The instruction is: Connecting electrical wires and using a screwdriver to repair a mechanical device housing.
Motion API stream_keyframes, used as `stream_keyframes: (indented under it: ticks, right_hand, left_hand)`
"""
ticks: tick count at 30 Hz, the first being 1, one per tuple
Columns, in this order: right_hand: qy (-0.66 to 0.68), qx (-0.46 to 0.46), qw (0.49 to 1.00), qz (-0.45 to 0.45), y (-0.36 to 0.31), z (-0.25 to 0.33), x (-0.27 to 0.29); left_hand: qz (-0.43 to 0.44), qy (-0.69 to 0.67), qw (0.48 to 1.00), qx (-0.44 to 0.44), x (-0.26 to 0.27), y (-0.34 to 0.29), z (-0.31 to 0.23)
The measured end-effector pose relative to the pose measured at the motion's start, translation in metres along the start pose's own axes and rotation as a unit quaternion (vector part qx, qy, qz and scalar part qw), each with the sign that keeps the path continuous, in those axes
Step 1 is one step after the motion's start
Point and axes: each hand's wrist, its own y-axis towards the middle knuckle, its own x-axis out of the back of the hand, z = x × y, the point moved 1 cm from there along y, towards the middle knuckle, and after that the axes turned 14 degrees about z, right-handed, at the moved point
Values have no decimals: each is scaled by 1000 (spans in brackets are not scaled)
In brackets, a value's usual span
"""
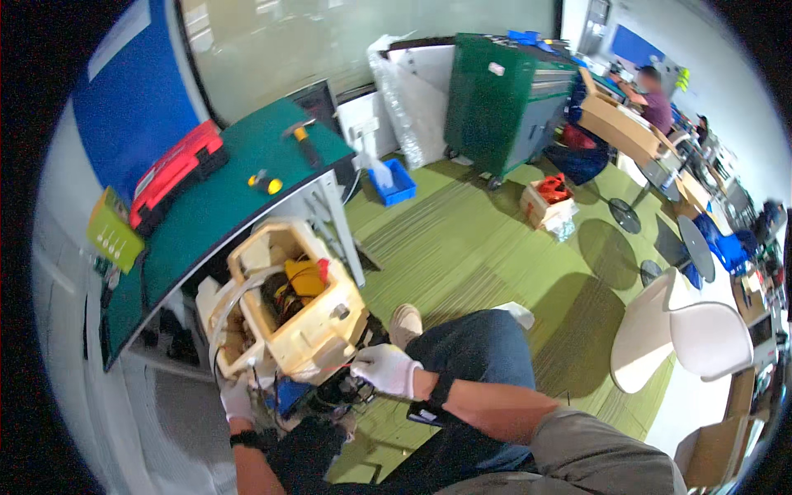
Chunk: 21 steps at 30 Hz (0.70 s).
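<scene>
A beige plastic housing (pixel 318 342) with open compartments stands tilted in front of me, partly below the green-topped table. Dark coiled wires (pixel 285 301) and a yellow part (pixel 305 278) sit inside it. A pale hose (pixel 227 305) curves over its left side. My left hand (pixel 238 399), white-gloved, is at the housing's lower left among dark cables; its fingers are bent together, and what they hold is hidden. My right hand (pixel 386 370), also gloved, pinches what looks like a thin red wire (pixel 337 366) at the lower right. Dark cabled parts (pixel 334 394) lie below, between my hands.
On the green-topped table (pixel 247 136) lie a hammer (pixel 305 144), a yellow-black tape measure (pixel 265 182) and a red toolbox (pixel 177 175). Beyond are a blue bin (pixel 393 183), a green tool cabinet (pixel 495 107) and a small box (pixel 544 206). White chairs (pixel 709 340) stand right; a person (pixel 656 103) sits far off.
</scene>
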Motion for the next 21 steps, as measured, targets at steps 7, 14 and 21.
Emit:
stream_keyframes:
  ticks: [7, 14, 21]
  right_hand:
    - [-21, 6, 999, -40, -4, 13, 6]
    - [-3, 6, 1000, -23, -7, 14, 9]
    - [-1, 26, 999, -20, -9, 14, 11]
  left_hand:
    - [-2, 140, 989, -43, 26, 16, 28]
    - [4, 121, 990, -72, 29, 29, 41]
    - [40, -77, 990, 110, 27, 18, 26]
